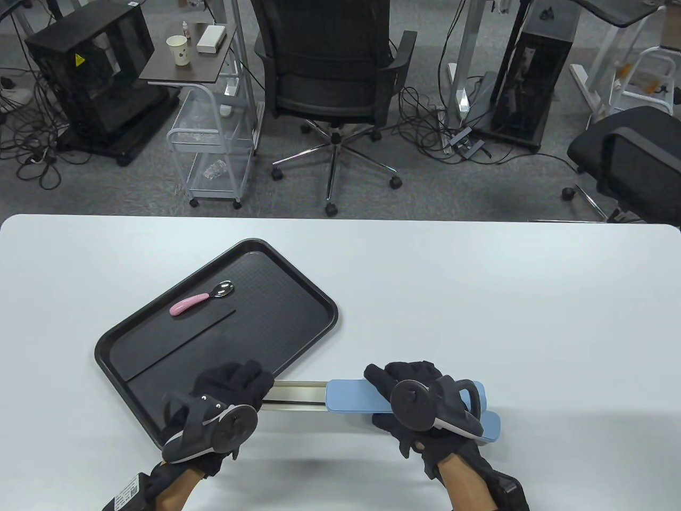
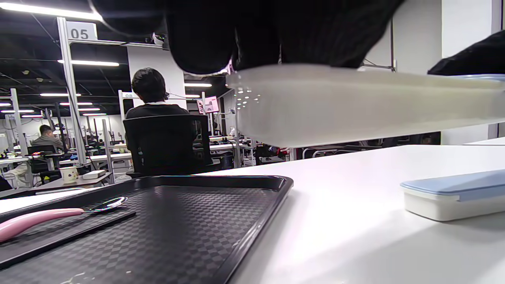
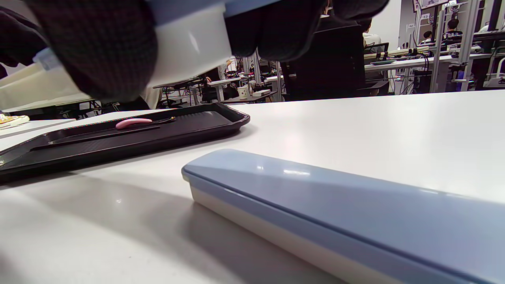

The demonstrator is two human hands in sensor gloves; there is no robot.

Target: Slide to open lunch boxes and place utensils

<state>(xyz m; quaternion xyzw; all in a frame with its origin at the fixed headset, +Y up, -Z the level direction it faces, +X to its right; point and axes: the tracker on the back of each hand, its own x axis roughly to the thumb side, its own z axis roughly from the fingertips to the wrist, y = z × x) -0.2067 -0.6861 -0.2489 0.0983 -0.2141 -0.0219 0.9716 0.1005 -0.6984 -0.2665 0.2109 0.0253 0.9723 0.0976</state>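
Both hands hold one raised lunch box: left hand point(image 1: 223, 404) grips its white base point(image 1: 295, 400), right hand point(image 1: 425, 410) its blue lid point(image 1: 351, 396); overpulling could free and drop the lid.

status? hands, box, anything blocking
Left hand holds the white box base, right hand on the blue lid; lid partly slid open, box lifted. Second box closed. Spoon on tray. Nothing blocking.
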